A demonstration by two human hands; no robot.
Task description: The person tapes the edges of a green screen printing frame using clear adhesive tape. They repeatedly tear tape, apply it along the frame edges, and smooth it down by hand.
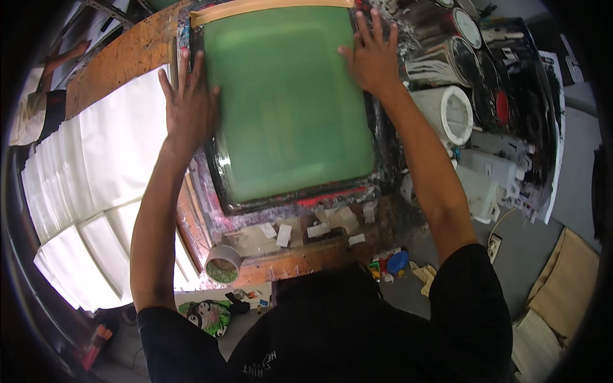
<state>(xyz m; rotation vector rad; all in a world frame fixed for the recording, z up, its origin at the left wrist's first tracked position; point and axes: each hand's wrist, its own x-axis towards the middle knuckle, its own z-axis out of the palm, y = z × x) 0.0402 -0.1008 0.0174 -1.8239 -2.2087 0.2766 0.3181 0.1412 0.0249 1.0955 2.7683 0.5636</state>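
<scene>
In front of me lies a screen-printing frame with a translucent green mesh [287, 108] and dark, ink-stained borders. Tan tape [274, 7] runs along its far edge. My left hand [190, 105] rests at the frame's left border with its fingers spread. At the far right border is my right hand [375, 60], fingers stretched out and the thumb reaching over the green mesh. Neither hand grips anything. What lies under the frame is hidden.
White folded fabric [115, 127] is stacked on the left. A tape roll [223, 263] sits by the near table edge. Ink-smeared cans [440, 64] and a white tub [454, 115] crowd the right. Another person's arm [67, 56] shows at far left.
</scene>
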